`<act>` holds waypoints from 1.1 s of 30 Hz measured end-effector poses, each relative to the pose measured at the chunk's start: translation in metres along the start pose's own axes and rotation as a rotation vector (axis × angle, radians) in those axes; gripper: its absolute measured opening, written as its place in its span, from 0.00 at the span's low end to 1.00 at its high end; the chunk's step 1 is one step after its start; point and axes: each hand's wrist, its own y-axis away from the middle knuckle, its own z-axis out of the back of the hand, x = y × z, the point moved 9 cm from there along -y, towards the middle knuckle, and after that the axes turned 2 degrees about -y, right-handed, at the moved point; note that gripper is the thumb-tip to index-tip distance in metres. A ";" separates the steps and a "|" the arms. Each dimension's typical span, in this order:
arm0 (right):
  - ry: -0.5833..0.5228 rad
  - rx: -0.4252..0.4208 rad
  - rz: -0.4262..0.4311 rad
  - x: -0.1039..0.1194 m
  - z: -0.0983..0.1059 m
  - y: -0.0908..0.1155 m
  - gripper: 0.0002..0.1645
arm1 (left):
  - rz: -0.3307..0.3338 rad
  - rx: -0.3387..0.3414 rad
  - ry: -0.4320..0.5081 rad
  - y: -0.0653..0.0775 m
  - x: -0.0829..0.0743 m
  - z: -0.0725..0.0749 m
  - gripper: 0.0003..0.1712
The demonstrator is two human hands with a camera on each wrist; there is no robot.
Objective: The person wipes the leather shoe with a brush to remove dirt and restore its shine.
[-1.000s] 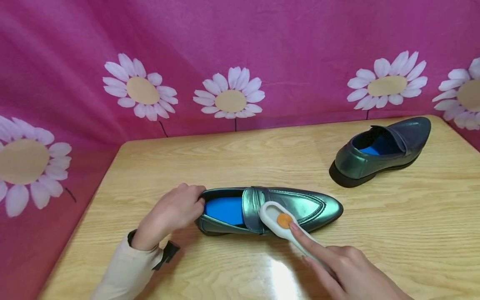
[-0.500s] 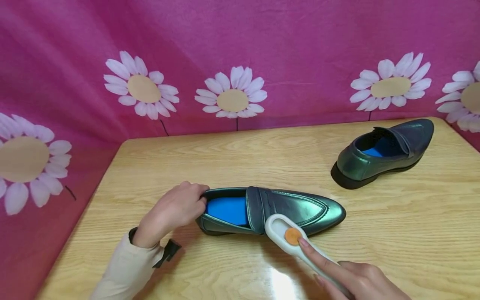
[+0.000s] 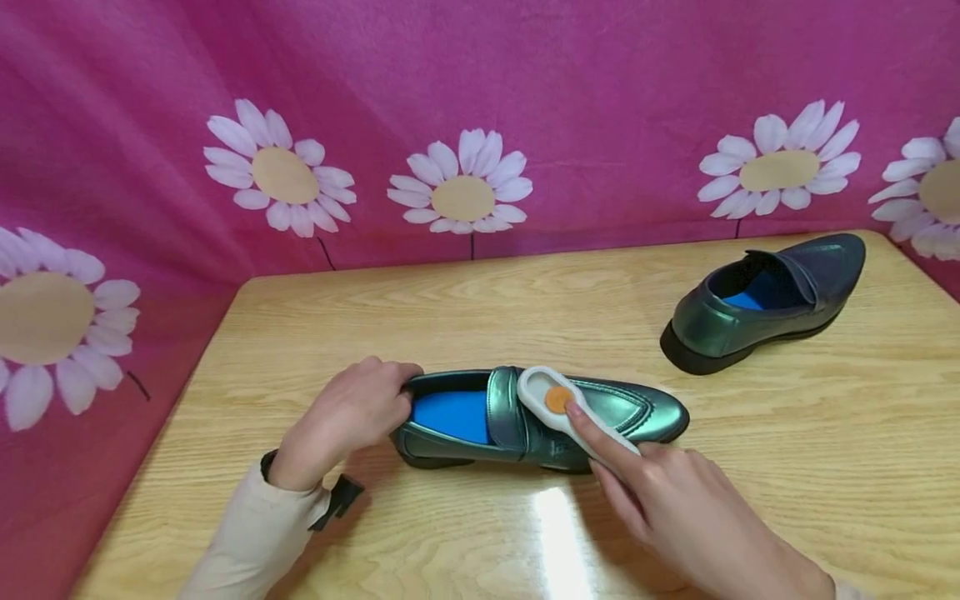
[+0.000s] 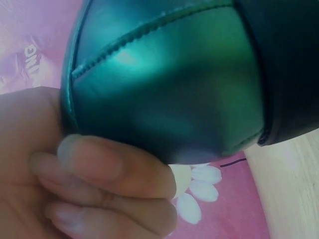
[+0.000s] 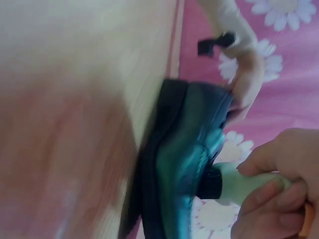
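A shiny green-black loafer [image 3: 507, 418] with a blue insole lies across the table, toe to the right. My left hand [image 3: 358, 408] grips its heel end by the top rim; in the left wrist view curled fingers [image 4: 119, 169] lie against the back of the heel. In my right hand [image 3: 686, 504] is a white-handled shoe brush [image 3: 546, 417], its index fingertip on an orange button [image 3: 558, 399]. Dark bristles [image 5: 210, 183] meet the upper near the strap in the right wrist view. The other matching loafer [image 3: 765, 304] stands at the back right.
A light wood table [image 3: 360, 317] carries both shoes. Behind and to the left hangs a pink cloth [image 3: 600, 100] printed with white daisies. A black strap piece [image 3: 337, 502] sticks out from the left sleeve [image 3: 251, 533].
The brush first slid toward me and slightly right over the upper, then went back up and left across it. The left hand keeps its grip on the heel; the far loafer stays put.
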 end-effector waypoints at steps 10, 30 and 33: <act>-0.128 -0.135 0.101 -0.003 0.016 -0.030 0.31 | -0.036 -0.014 -0.015 -0.002 0.000 0.002 0.10; -0.400 0.376 -0.041 -0.024 -0.027 0.026 0.36 | 0.124 -0.146 -0.082 0.000 -0.001 0.003 0.25; -0.415 0.383 -0.005 -0.024 -0.030 0.032 0.35 | 0.129 -0.148 -0.080 -0.001 0.000 0.002 0.26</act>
